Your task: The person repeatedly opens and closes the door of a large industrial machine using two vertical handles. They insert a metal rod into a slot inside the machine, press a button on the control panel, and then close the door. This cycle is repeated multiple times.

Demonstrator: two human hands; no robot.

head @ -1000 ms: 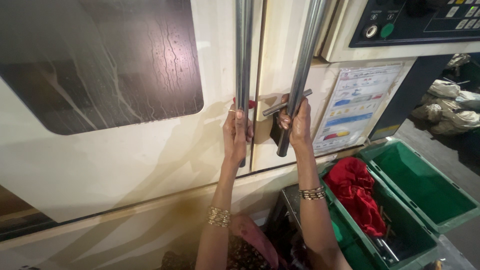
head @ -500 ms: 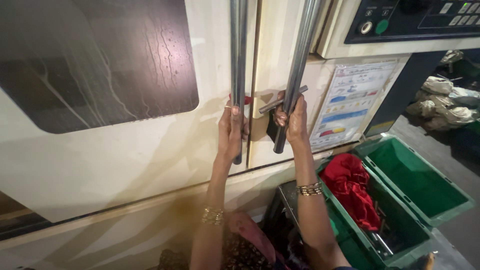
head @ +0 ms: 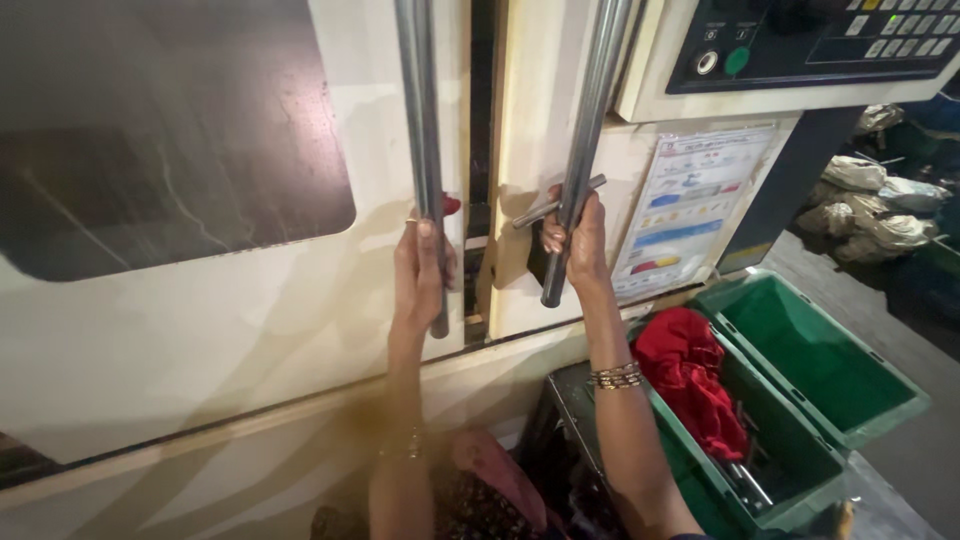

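Observation:
Two cream sliding doors of a large machine fill the view. My left hand (head: 420,265) grips the lower part of the left door's vertical steel handle bar (head: 418,120). My right hand (head: 575,240) grips the lower part of the right door's steel handle bar (head: 600,90), just beside a small metal latch lever (head: 552,205). A narrow dark gap (head: 482,130) shows between the two doors. The left door has a big dark window (head: 160,130).
A control panel with keys and a green button (head: 800,45) sits at the upper right, with a coloured chart sheet (head: 690,205) below it. Green plastic crates (head: 820,360) stand at the lower right, one holding a red cloth (head: 690,375). Stuffed sacks (head: 870,200) lie farther right.
The doors were closed together before; now a dark gap has opened between them, and my hands on the bars have drawn apart. The view has moved closer.

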